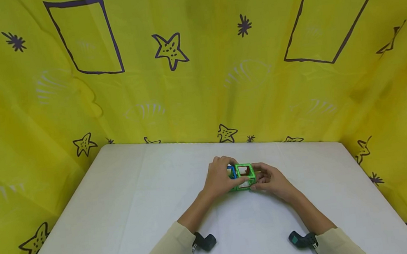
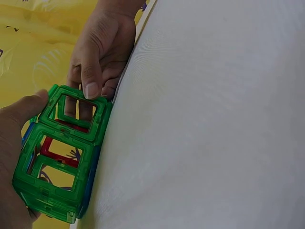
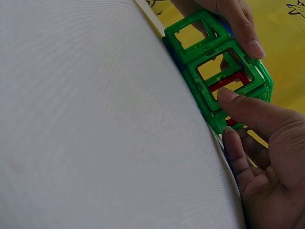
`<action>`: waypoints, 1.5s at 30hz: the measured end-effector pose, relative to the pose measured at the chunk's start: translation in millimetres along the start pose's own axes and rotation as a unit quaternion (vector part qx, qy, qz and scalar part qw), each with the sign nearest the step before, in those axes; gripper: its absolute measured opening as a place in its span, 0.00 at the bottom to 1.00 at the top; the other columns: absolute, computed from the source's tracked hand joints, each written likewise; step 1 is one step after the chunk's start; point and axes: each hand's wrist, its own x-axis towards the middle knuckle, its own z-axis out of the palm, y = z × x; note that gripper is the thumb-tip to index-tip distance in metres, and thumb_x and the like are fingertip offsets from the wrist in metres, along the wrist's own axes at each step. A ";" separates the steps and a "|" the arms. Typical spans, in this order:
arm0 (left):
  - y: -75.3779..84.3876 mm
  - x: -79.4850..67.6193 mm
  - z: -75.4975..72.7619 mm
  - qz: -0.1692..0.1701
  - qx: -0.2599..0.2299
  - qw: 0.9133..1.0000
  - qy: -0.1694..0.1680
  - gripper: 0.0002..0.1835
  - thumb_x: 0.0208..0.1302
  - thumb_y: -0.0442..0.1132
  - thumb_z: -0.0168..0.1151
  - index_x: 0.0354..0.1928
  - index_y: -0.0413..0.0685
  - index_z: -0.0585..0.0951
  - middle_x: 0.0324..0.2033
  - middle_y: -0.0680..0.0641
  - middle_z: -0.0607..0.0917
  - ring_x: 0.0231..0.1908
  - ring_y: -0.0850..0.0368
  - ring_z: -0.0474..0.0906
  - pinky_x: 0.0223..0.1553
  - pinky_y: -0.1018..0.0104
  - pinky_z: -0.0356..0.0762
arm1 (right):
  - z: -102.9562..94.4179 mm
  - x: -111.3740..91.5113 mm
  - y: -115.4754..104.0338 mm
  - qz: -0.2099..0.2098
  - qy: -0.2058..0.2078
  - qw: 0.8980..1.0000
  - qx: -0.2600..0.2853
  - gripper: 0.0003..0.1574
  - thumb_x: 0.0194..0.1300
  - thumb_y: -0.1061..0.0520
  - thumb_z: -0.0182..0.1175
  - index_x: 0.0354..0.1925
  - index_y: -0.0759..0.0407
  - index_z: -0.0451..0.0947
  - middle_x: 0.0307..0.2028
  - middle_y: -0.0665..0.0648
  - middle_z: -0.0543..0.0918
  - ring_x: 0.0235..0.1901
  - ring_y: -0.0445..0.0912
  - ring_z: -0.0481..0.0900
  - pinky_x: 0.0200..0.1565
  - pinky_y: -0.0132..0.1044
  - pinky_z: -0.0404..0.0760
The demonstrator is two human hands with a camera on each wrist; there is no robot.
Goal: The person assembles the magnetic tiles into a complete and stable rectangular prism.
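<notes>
A small boxy structure of magnetic building tiles (image 1: 252, 175) sits on the white table, mostly green see-through square frames. Blue edging shows toward its left part in the head view, and a red tile (image 2: 57, 153) shows through the openings in the left wrist view. My left hand (image 1: 217, 178) grips its left end, thumb across the near face and fingers over the top. At the other end, my right hand (image 1: 273, 182) holds the structure, with its thumb (image 3: 248, 107) on the near green frame and fingers behind and below. The fingers cover part of both ends.
The white tabletop (image 1: 142, 216) spreads around both hands. A yellow curtain (image 1: 198, 82) printed with stars and shells hangs behind the table and along both sides. Dark wrist cameras (image 1: 206, 241) sit at the sleeve ends, close over the table.
</notes>
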 end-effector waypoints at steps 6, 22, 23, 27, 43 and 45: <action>0.7 0.0 1.4 -0.001 0.004 1.000 0.001 0.28 0.57 0.58 0.80 0.51 0.49 0.82 0.46 0.51 0.84 0.45 0.55 0.71 0.48 0.59 0.69 | 0.2 0.9 2.5 0.003 0.005 1.000 -0.009 0.43 0.59 0.68 0.76 0.69 0.69 0.71 0.57 0.67 0.79 0.43 0.50 0.82 0.44 0.32 0.82; 2.2 3.2 -0.9 0.001 0.038 0.999 -0.001 0.31 0.57 0.60 0.80 0.53 0.49 0.82 0.46 0.52 0.84 0.44 0.56 0.71 0.48 0.58 0.68 | -3.0 4.2 -0.5 0.003 0.006 1.000 -0.015 0.43 0.60 0.68 0.76 0.70 0.69 0.71 0.59 0.70 0.78 0.44 0.51 0.81 0.44 0.32 0.82; 2.0 2.9 -0.8 0.002 0.040 0.999 -0.002 0.31 0.56 0.60 0.80 0.54 0.49 0.82 0.46 0.52 0.85 0.43 0.56 0.71 0.47 0.58 0.68 | -3.1 3.9 -0.3 0.003 0.004 1.000 -0.014 0.43 0.60 0.68 0.76 0.70 0.69 0.70 0.59 0.70 0.78 0.44 0.51 0.81 0.44 0.32 0.82; 0.8 1.2 -1.0 0.003 0.040 0.999 -0.006 0.31 0.56 0.58 0.81 0.55 0.50 0.82 0.47 0.52 0.85 0.45 0.56 0.73 0.49 0.57 0.69 | -2.9 2.8 -0.2 0.006 0.004 1.000 -0.013 0.43 0.60 0.68 0.76 0.70 0.69 0.70 0.60 0.71 0.78 0.44 0.51 0.81 0.45 0.32 0.82; -0.7 -2.4 -1.6 0.005 0.047 0.999 -0.024 0.34 0.55 0.61 0.80 0.59 0.51 0.85 0.49 0.51 0.86 0.47 0.55 0.74 0.51 0.55 0.69 | 0.1 1.2 2.6 0.008 0.005 1.000 -0.014 0.43 0.59 0.68 0.76 0.70 0.68 0.71 0.61 0.70 0.77 0.46 0.51 0.80 0.45 0.32 0.82; -1.1 -1.9 -0.9 0.008 0.048 0.999 -0.023 0.33 0.55 0.61 0.80 0.59 0.51 0.85 0.49 0.51 0.86 0.47 0.55 0.74 0.51 0.55 0.69 | 0.1 1.3 2.4 0.012 0.007 1.000 -0.015 0.44 0.59 0.68 0.77 0.70 0.67 0.71 0.61 0.69 0.78 0.45 0.51 0.80 0.45 0.32 0.82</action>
